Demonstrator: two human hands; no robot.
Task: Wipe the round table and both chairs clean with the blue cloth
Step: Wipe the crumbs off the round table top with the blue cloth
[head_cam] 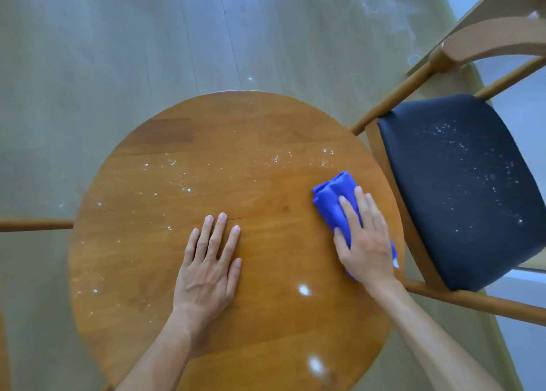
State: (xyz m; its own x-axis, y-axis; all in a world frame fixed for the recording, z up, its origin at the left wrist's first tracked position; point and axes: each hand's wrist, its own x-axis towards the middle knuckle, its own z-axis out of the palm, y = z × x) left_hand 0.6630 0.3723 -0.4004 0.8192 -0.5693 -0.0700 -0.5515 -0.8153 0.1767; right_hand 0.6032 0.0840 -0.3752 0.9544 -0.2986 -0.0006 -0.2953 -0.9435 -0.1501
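Pressing flat on the blue cloth (pixel 332 197), the right hand (pixel 365 240) lies with straight fingers spread over the fabric, which sits at about three o'clock on the round wooden surface (pixel 266 317), near its rim. The cloth looks soft, light and limp: it should bunch and slide easily over the glossy top, so a flat palm across its middle, as now, seems a better hold than pinching a corner, which would likely let the rest trail. It is vivid blue, folded into a thick pad with rounded creases showing at its far end, and its near part is hidden under the hand. The left hand (pixel 211 268) rests open near the centre, fingers straight and together, apparently steadying. White crumbs (pixel 177 181) speckle the surface from eight to one o'clock, so most wiping seems undone. Beyond the three o'clock edge, the chair (pixel 461 184) has a dark padded seat dusted with similar specks.
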